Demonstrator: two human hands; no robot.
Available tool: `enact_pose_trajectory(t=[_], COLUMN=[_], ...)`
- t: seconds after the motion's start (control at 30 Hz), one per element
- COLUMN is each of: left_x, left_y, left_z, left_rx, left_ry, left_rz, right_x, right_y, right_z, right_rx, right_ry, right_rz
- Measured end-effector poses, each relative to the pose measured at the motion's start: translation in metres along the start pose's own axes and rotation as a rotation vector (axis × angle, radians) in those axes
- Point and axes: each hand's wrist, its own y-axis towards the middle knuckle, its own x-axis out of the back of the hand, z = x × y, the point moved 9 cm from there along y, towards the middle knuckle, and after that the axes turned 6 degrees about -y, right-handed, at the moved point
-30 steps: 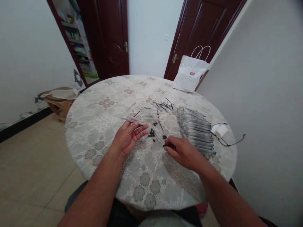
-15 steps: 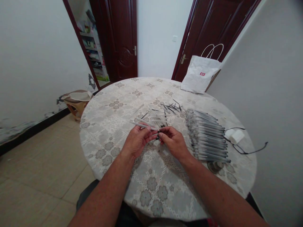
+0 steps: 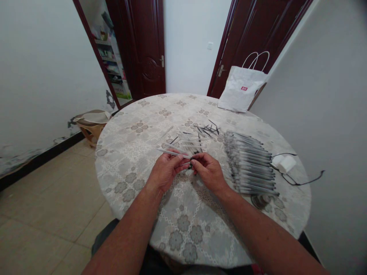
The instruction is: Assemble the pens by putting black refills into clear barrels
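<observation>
A round table (image 3: 129, 152) under a pale flowered cloth is filling the middle of the view, standing between white walls with two dark red doors (image 3: 149, 46) behind it. A white paper bag (image 3: 241, 93) with looped handles is leaning at the table's far edge, near the right-hand door. A low wooden stool (image 3: 90, 124) is sitting on the tiled floor to the left.

On the right part of the table a neat row of assembled pens (image 3: 250, 164) is lying side by side; a white charger block (image 3: 285, 164) with a black cable is resting just beyond them. Near the table's centre a loose scatter of clear barrels (image 3: 187, 142) and thin black refills (image 3: 208, 129) is lying.

The left hand (image 3: 166, 172) is gripping a clear pen barrel (image 3: 172, 152), its end sticking out to the left over the table. The right hand (image 3: 209, 172) is meeting it fingertip to fingertip, pinching a small dark part (image 3: 191, 163) at the barrel's near end; what the part is cannot be told.
</observation>
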Motion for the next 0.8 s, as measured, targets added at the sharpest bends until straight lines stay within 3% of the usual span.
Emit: enact_pose_trajectory(t=[0.5, 0.8], left_x=[-0.0007, -0.0026], left_y=[0.0008, -0.0004], left_z=[0.0021, 0.0036], left_rx=[0.016, 0.046], left_ry=[0.021, 0.062], left_rz=[0.022, 0.029], right_x=[0.0047, 0.0023], right_y=[-0.0007, -0.0026], right_z=[0.0015, 0.0032], right_rx=[0.055, 0.072], right_ry=[-0.087, -0.308], right_rz=[-0.02, 0.056])
